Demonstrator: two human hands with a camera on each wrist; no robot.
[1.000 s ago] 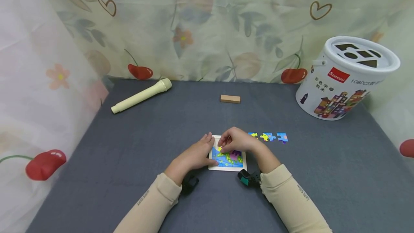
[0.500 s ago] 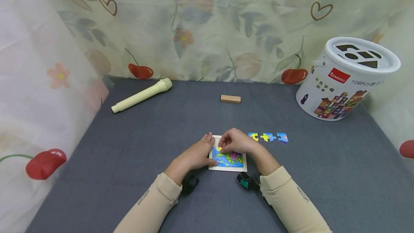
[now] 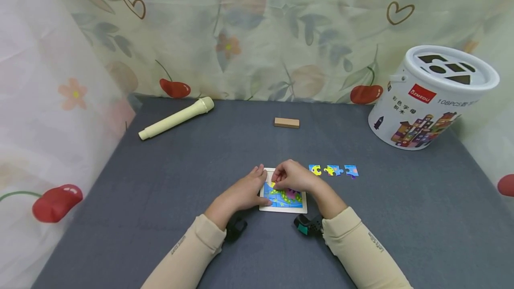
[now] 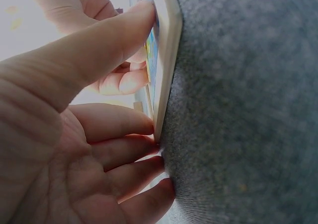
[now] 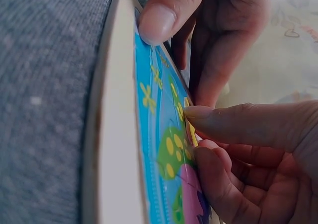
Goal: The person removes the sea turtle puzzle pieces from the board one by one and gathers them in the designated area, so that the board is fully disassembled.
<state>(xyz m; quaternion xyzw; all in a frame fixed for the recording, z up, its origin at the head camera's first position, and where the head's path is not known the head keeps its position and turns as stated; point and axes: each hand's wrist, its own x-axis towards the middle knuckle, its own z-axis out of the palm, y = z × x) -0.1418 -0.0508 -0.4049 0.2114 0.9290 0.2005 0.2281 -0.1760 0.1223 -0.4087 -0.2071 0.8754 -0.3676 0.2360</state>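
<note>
A small jigsaw puzzle in a pale wooden frame point(image 3: 281, 210) lies on the dark cloth, showing a blue, green and purple picture. My left hand point(image 3: 242, 192) rests along its left side. In the left wrist view the thumb point(image 4: 131, 28) lies over the near rim, and the straight fingers touch the frame's edge and the cloth. Over the upper part of the puzzle, my right hand point(image 3: 298, 176) pinches a puzzle piece point(image 5: 192, 129) with yellow on it between thumb and fingertips, low against the picture. The fingers partly hide the piece.
Three loose puzzle pieces point(image 3: 333, 170) lie in a row right of the frame. Farther back are a wooden block point(image 3: 287, 123) and a cream toy microphone point(image 3: 176, 118). A white bucket point(image 3: 425, 101) with a shape-hole lid stands at the back right, before a patterned curtain.
Hardly anything differs: both hands keep their places on the puzzle, and the right hand's knuckles have dropped very slightly. The view has shifted a few pixels.
</note>
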